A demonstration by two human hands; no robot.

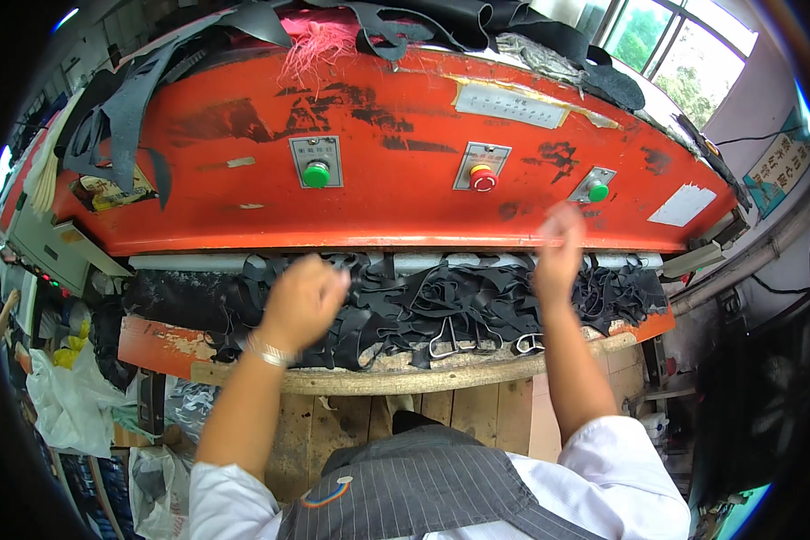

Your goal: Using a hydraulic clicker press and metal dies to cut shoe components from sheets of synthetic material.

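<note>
Loosely, the left hand [304, 301] closes above black scraps [436, 292]. The right hand [560, 252], state unclear, is near a green button [598, 193].

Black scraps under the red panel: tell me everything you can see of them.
The black scraps are thin, leather-like strips and curled offcuts, dull to slightly glossy, tangled in a loose heap. They spread crosswise below the red panel, reaching toward the pale front edge. Pale metal outlines sit among them in front. The left hand and right hand partly hide them; contact is unclear.
</note>
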